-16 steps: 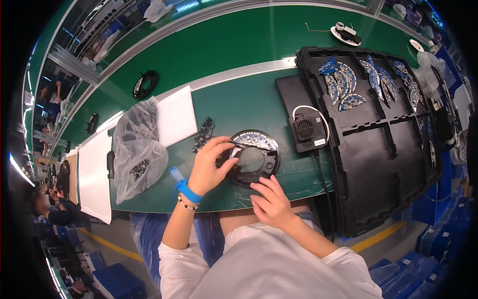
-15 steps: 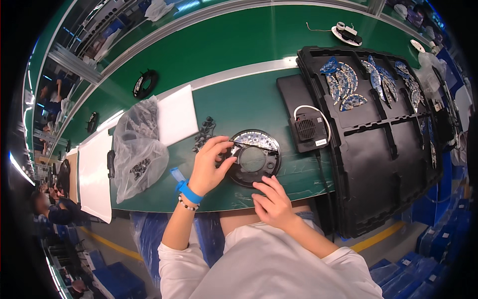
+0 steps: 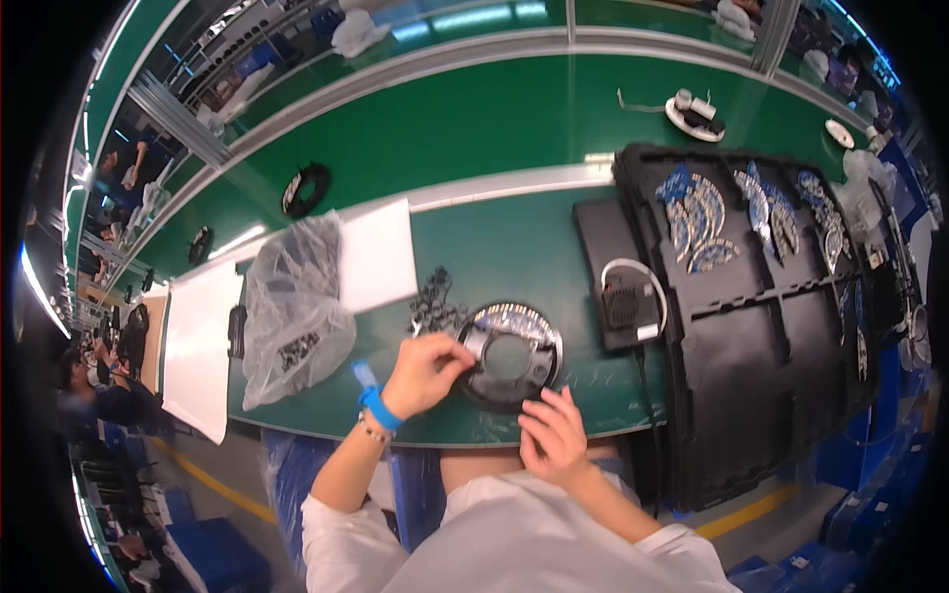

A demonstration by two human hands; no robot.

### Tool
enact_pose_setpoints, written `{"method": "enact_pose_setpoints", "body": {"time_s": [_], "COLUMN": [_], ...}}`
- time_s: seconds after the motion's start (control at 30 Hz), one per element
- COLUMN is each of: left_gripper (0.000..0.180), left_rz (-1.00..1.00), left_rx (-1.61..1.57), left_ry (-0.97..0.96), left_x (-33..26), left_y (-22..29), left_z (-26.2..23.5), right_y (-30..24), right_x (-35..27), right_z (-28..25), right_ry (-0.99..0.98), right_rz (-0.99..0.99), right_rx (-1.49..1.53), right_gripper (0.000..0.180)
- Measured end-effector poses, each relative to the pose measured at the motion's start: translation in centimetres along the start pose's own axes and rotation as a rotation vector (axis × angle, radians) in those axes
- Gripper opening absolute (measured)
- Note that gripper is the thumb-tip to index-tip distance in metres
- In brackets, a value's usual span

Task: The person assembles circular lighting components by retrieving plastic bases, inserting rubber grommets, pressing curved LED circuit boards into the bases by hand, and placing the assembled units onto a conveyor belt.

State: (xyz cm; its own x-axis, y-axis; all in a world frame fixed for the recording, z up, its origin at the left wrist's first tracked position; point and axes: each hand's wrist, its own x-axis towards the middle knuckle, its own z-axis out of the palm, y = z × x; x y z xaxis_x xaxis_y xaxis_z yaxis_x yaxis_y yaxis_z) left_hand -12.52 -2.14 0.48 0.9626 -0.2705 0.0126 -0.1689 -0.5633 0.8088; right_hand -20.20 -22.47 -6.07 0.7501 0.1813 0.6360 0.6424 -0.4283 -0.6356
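1. While a black ring (image 3: 506, 393) lies flat on the bench (image 3: 494, 237), seemingly for two-handed reach, the left hand (image 3: 423, 376) is almost pinched closed at its left edge; cannot tell what it grips.
2. The right hand (image 3: 556, 437), loosely open, seemingly empty, is by the lower-right rim, perhaps for steadying.
3. Small parts (image 3: 439, 296) sit just beyond, probably for handiness.

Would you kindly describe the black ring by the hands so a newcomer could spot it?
On the green table, left of the black tray, find a black ring carrying a crescent circuit board along its far edge. Unlike the distant ring, it lies beside the left hand and right hand.
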Motion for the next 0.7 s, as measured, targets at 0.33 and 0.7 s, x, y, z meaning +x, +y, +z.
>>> {"method": "enact_pose_setpoints", "body": {"time_s": [0.33, 0.7], "left_gripper": [0.006, 0.009], "left_rz": [-0.124, 0.019], "left_rx": [-0.202, 0.024], "left_ry": [0.29, 0.511], "left_x": [1.7, 23.1], "left_y": [2.2, 0.7], "left_z": [-6.7, -2.1], "right_y": [-0.3, 0.6], "right_x": [-0.3, -1.2], "right_z": [0.4, 0.8], "right_ry": [0.013, -0.004], "right_rz": [0.027, -0.014], "right_rx": [-0.017, 0.008], "right_gripper": [0.026, 0.011]}}
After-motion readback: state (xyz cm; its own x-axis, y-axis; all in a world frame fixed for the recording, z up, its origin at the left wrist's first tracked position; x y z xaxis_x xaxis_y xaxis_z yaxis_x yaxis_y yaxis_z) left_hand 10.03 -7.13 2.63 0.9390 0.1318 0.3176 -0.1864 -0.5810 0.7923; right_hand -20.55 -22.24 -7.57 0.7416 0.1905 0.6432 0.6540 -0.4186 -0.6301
